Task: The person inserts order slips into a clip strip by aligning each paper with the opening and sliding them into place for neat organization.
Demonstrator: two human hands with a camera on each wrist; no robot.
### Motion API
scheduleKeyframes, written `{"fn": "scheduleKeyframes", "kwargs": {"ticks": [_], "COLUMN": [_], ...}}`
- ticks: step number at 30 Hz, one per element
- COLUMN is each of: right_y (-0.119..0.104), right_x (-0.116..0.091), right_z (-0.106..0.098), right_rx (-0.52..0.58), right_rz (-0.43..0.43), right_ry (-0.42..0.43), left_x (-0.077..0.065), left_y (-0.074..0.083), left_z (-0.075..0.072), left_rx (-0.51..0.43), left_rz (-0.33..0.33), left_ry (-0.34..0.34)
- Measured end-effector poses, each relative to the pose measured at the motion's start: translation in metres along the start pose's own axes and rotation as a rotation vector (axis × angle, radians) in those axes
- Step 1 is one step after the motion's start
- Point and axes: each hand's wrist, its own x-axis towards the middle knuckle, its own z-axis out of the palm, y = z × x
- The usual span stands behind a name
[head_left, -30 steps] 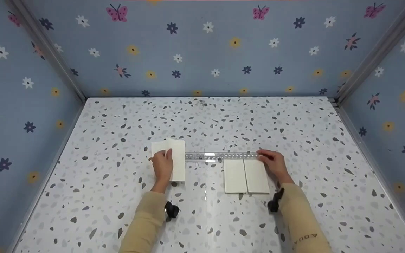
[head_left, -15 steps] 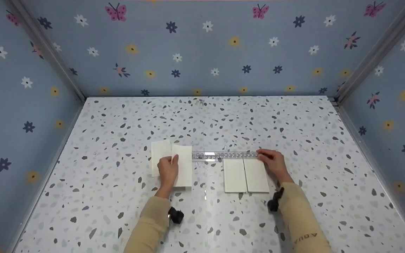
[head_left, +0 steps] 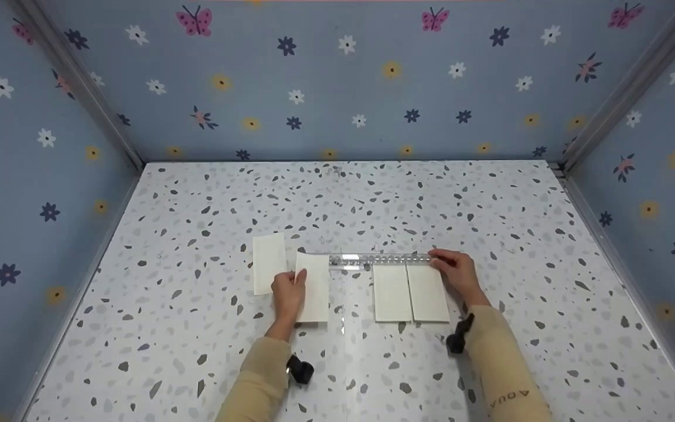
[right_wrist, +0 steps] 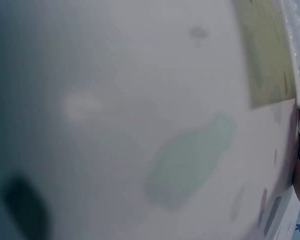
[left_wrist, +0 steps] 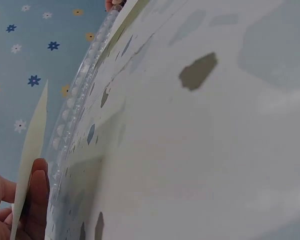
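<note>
My left hand [head_left: 289, 296] pinches a cream paper slip [head_left: 316, 287] by its left edge, thumb on one face and fingers behind. In the left wrist view this slip [left_wrist: 35, 130] stands up off the table with a shadow beside it. The top of the slip overlaps the left part of a clear plastic ruler [head_left: 361, 261] in the head view. With thumb and forefinger, my right hand [head_left: 456, 273] grips the ruler's right end. Below the ruler lie two cream paper slips side by side, a left one [head_left: 392, 295] and a right one [head_left: 428, 295].
Another cream slip [head_left: 268, 261] lies flat to the left, close beyond my left hand. The speckled white table [head_left: 337, 205] is bordered by blue flowered panels [head_left: 337, 70] at the back and sides. A black wrist camera [head_left: 300, 370] sits on my left wrist.
My left hand has carried its slip right and toward me, off the other left slip, which now shows whole. The right hand and ruler stay in place.
</note>
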Motion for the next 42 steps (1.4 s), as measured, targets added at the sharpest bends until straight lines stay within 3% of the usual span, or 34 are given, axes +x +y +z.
{"fn": "scheduleKeyframes", "kwargs": {"ticks": [16,23,29,42], "right_y": [0.001,0.000,-0.004,0.000], "right_x": [0.002,0.000,-0.002,0.001], "right_z": [0.001,0.001,-0.001,0.000], "right_rx": [-0.002,-0.007,-0.001,-0.009], "right_rz": [0.029,0.048,0.013,-0.007], "right_ry": [-0.009,-0.014,-0.026,-0.013], "left_x": [-0.012,-0.010,-0.008,-0.004], "left_y": [-0.007,-0.005,-0.003,0.001], "left_z": [0.005,0.004,0.004,0.008], "left_rx": [0.015,0.047,0.042,0.077], "left_rz": [-0.093,-0.142,-0.206,-0.165], "left_ry": [-0.073,-0.111,-0.153,-0.144]}}
